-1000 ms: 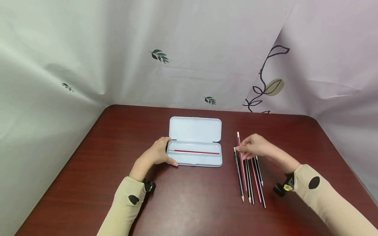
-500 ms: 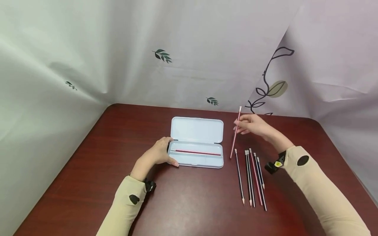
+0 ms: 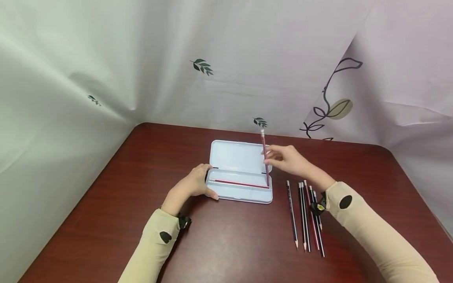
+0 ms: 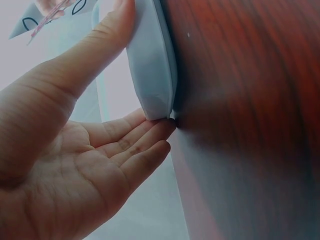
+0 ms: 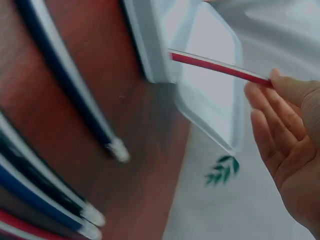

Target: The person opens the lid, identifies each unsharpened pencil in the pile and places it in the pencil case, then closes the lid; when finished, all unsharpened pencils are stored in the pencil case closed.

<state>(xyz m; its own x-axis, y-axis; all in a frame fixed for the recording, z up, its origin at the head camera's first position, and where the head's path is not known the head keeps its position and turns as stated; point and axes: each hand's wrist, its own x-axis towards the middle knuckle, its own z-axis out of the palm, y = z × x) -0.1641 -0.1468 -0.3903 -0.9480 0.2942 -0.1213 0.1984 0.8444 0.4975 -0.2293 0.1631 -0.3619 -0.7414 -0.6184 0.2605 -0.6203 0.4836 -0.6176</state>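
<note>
An open, pale blue pencil case (image 3: 230, 193) lies on the table, its lid (image 3: 231, 154) folded back toward the wall. At the case's left end my left hand (image 3: 194, 183) grips it, thumb at the front edge and fingers round the back corner. Along the tray lies one red-striped pencil (image 3: 240, 183). Between thumb and fingertips my right hand (image 3: 287, 160) pinches another red-striped pencil (image 5: 220, 67) near its middle. That pencil stands steeply over the case's right end, eraser end up, its lower end overlapping the tray in the head view.
Several striped pencils, dark ones (image 3: 292, 214) and a red one (image 3: 314, 230), lie side by side right of the case, partly under my right wrist. A pale curtain with leaf prints (image 3: 260, 122) hangs behind the dark red table (image 3: 226, 251).
My right hand has lifted a red-striped pencil from the group and carried it left, over the case's right end. The pencil has turned steeper. My left hand keeps its grip on the case.
</note>
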